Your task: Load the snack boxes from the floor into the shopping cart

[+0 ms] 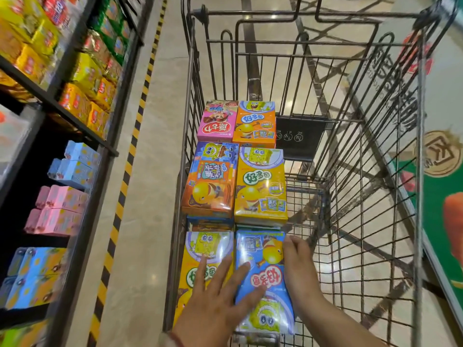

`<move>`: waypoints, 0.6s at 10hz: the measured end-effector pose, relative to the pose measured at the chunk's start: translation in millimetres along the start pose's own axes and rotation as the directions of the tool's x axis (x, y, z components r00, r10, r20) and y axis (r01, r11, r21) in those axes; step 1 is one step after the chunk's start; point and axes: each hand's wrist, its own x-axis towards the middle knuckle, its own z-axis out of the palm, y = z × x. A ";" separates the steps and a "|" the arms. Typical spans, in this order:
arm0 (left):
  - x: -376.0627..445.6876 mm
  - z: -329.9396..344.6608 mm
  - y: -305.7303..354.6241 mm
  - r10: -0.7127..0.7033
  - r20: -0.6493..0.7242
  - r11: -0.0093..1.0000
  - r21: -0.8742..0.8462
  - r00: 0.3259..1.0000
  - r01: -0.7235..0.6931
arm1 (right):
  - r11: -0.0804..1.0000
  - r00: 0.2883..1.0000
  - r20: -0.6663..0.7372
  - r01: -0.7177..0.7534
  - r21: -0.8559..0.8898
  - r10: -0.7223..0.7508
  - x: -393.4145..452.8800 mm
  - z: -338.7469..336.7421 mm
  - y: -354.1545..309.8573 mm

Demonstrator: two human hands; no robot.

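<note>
Polished beige floor tiles [150, 171] run down a supermarket aisle, with a yellow-and-black striped line alongside stocked shelves [62, 108] at our left. We stand over the wire shopping cart [375, 221], looking down into its basket.

Along the cart's left side the snack boxes lie flat in two columns: a pink box [218, 121] and an orange box [254, 123] at the far end, then an orange-and-blue box [210, 179] beside a yellow box [260, 186], both seeming to rest on others beneath. Nearest us lie another yellow box [198, 261] and a blue box [265, 281].

Our left hand [218, 301] lies flat with fingers spread across the seam between the near yellow box and the blue box, pressing down, gripping nothing. Our right hand [298, 266] rests straight-fingered against the blue box's right edge, nudging it inward; it holds nothing either.

We judge this to be the settling step: the blue box is already in the cart and we are squaring it against its neighbour. No boxes are visible on the floor here, so we cannot tell how many remain. Next we would lift both hands away and turn back towards the floor for another box; the cart's right half offers room.
</note>
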 end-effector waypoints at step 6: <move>11.9 -55.3 -17.9 -0.211 -0.002 0.966 -0.156 0.978 0.208 | 0.961 0.969 -0.008 0.245 -0.127 -0.248 1.9 -21.0 -42.6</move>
